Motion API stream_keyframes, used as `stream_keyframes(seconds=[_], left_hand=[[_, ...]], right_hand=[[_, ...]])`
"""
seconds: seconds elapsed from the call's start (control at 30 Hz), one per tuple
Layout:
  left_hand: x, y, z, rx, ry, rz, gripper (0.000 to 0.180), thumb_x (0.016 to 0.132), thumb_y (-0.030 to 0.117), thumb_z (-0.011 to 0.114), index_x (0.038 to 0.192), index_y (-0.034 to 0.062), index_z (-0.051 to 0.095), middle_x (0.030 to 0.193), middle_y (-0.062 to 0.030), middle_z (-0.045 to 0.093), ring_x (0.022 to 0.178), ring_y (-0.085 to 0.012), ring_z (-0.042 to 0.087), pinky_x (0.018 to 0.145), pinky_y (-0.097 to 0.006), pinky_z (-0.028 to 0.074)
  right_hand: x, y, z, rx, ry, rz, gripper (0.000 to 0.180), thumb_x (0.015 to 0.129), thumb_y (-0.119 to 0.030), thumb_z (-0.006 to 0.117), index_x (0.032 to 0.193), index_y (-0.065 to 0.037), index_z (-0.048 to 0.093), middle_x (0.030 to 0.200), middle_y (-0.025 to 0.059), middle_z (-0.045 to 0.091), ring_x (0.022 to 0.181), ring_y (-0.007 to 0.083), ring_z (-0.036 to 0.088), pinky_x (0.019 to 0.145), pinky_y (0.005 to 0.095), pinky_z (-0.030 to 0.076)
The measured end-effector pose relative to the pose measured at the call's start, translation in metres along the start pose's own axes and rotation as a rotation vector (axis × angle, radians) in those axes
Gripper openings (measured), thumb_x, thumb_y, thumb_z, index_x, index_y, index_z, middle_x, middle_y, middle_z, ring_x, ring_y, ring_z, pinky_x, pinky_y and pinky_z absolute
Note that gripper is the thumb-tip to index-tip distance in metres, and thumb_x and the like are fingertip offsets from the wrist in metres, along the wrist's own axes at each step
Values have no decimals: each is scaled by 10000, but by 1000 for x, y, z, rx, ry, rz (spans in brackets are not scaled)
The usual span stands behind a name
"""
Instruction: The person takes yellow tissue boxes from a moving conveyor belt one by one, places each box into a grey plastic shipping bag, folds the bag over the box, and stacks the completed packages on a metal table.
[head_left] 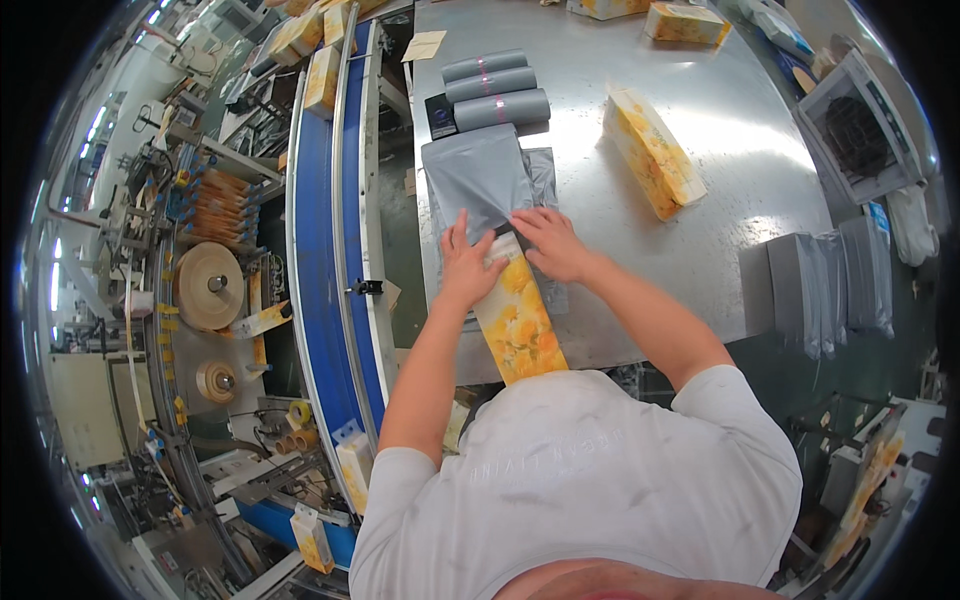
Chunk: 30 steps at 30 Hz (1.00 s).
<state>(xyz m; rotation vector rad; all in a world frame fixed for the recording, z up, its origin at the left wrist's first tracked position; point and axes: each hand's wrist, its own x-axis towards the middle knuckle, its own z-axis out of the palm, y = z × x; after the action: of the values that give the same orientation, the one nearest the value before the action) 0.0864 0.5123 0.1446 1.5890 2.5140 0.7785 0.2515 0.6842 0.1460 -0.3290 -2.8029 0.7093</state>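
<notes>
The left hand (468, 265), fingers spread wide, and right hand (550, 245), whose grip I cannot tell, meet a grey plastic bag (478, 175) on the metal tabletop (730, 235), the yellow floral pack (520, 318) between them.

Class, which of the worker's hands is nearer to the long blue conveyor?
Left. The left hand is right of the conveyor; the right hand is farther right of it.

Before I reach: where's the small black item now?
In the head view, the black item lies near the left edge of the metal table, beside the nearest grey roll, beyond the grey bag.
</notes>
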Motion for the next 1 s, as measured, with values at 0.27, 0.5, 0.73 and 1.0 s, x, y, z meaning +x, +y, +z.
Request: stream_keyframes(seconds=[0.27,0.5,0.73,1.0], left_hand=[[-54,-31,41,-553,-12,-436,485,950,293,750,1257,-53,604,1477,-294,494,1336,-426,499,1147,-445,392],[-53,-66,43,-665,195,-493,349,983,217,684,1189,-40,570,1126,-254,684,1047,-407,663,947,-456,510],[-10,-79,24,-110,-235,-273,237,870,200,708,952,-13,771,941,-266,744,931,-514,693,821,-564,567],[-201,-82,28,-379,-748,-160,251,893,211,665,939,-23,741,922,-268,720,877,-434,713,774,-511,560]], right_hand=[[-32,-17,27,400,239,-37,423,916,-67,598,1338,-41,627,1403,145,609,1229,375,600,1094,481,470],[9,7,38,159,41,457,237,947,-208,642,1103,-44,713,1113,208,717,1048,423,679,888,503,561],[-17,-11,46,-2,-232,499,281,922,-315,644,1056,-108,778,1051,196,760,1015,415,710,869,515,566],[-175,-64,90,161,-701,375,253,872,-272,689,933,-57,808,988,224,775,939,383,749,793,500,581]])
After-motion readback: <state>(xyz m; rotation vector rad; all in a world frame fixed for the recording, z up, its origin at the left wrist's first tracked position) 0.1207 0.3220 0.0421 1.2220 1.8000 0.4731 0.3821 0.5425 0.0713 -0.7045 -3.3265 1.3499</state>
